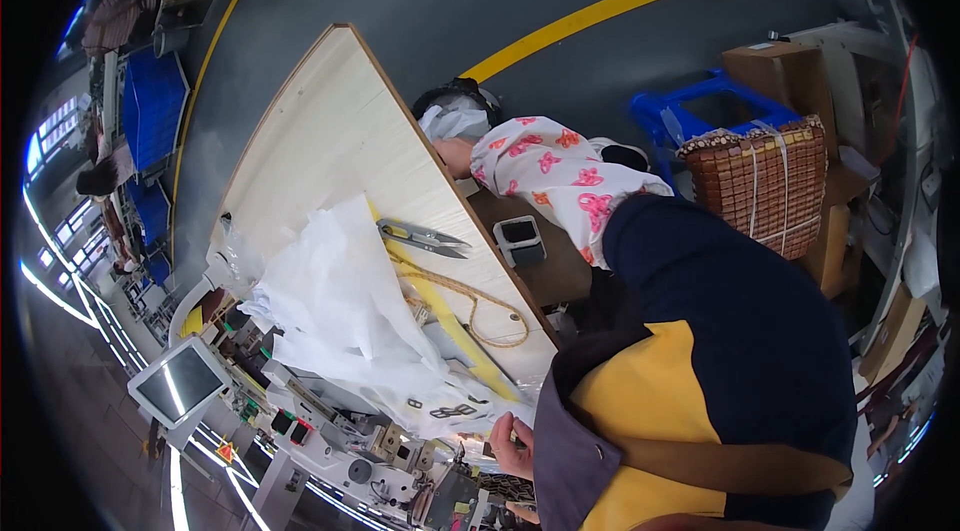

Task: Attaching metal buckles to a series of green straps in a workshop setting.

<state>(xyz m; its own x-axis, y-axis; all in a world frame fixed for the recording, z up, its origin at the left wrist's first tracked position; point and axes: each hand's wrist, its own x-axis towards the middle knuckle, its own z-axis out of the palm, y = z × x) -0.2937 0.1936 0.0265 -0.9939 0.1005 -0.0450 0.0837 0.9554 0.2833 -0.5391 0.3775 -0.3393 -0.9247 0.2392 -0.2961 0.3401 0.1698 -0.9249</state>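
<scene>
My right hand (455, 157), below a white sleeve cover with pink and orange butterflies, reaches down beside the table edge to a dark bin (484, 94). It is at the crumpled white material (455, 121) in the bin; its fingers are mostly hidden. My left hand (511, 446) is at the table's near end, loosely bent with fingers apart, partly covered by my collar. Near it, white sheet material (335, 296) is spread over the light wooden table (330, 121). Grey thread snips (425, 237) and a tan cord loop (485, 339) lie alongside.
A blue plastic stool (685, 111) stands on the right, with a brown woven cushion (755, 186) and cardboard boxes (780, 76) close by. Sewing machines (360, 471) and a screen (180, 381) are beyond the table. Yellow lines (620, 1) mark the grey floor.
</scene>
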